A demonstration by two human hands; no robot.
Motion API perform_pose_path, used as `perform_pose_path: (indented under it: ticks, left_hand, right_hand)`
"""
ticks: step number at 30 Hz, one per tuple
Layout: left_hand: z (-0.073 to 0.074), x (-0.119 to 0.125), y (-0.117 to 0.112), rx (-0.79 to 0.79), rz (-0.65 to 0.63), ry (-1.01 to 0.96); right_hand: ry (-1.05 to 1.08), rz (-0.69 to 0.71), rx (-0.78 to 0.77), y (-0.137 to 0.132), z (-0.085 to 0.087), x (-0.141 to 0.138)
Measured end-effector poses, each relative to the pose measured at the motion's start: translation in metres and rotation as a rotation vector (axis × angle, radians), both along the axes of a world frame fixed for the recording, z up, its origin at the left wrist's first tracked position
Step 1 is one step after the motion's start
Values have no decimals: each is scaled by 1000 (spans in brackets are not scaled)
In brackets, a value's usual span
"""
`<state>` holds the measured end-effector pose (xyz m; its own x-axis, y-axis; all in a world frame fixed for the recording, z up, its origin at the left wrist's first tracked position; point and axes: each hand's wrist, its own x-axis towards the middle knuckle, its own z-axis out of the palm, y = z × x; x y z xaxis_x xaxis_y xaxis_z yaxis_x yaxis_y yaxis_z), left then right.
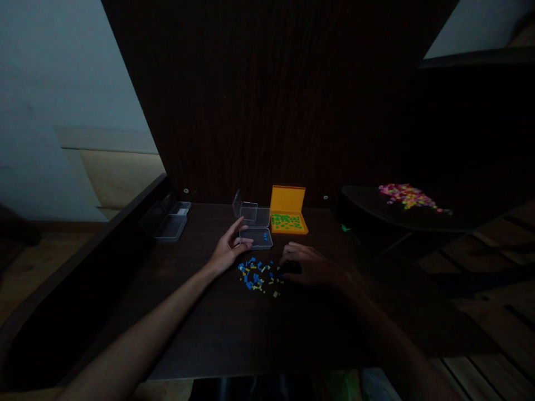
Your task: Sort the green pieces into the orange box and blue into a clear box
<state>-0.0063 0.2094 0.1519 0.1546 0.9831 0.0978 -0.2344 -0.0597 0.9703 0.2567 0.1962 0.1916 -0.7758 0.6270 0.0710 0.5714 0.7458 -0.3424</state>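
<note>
My left hand [228,247] is at the left side of a clear plastic box [262,246], thumb and fingers around its edge. A few small blue pieces [265,236] lie inside the box at its right. In front of it, a loose pile of small blue, yellow and pale pieces [254,275] is spread on the dark tabletop [217,334]. My right hand [307,264] is at the pile's right edge with its fingers curled and the fingertips pressed together low over the pieces. Shadow hides what they hold, if anything.
An orange box [288,199] with its lid up holds small green pieces. Another clear box [248,210] stands open behind the near one. Clear cases [171,228] lie at the left by a raised side panel. Pink and yellow pieces [407,196] heap on a right-hand ledge.
</note>
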Motion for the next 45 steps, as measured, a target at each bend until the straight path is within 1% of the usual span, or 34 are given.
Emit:
perform_pose_path:
  ticks: [6, 12, 15, 21, 25, 33, 40, 45]
  left_hand:
    - [-3, -1, 1, 26, -11, -10]
    - [-1, -1, 0, 15, -15, 2]
    - [-1, 0, 0, 16, -19, -3]
    - [-1, 0, 0, -4, -4, 8]
    - [-2, -1, 1, 7, -13, 5]
    - [1, -1, 0, 2, -5, 20]
    - [-1, -2, 1, 11, -20, 10]
    - [1, -2, 0, 5, -11, 19]
  right_hand:
    - [5, 18, 6, 5, -3, 5]
    - [0, 29, -13, 7, -3, 7]
    - [2, 33, -26, 7, -4, 6]
    - [39, 39, 6, 6, -4, 3]
    - [33, 30, 0, 5, -5, 0]
    - [-67, -60, -2, 7, -6, 0]
    - [-169, -140, 16, 4, -5, -2]
    - [-174, -157, 13, 5, -4, -3]
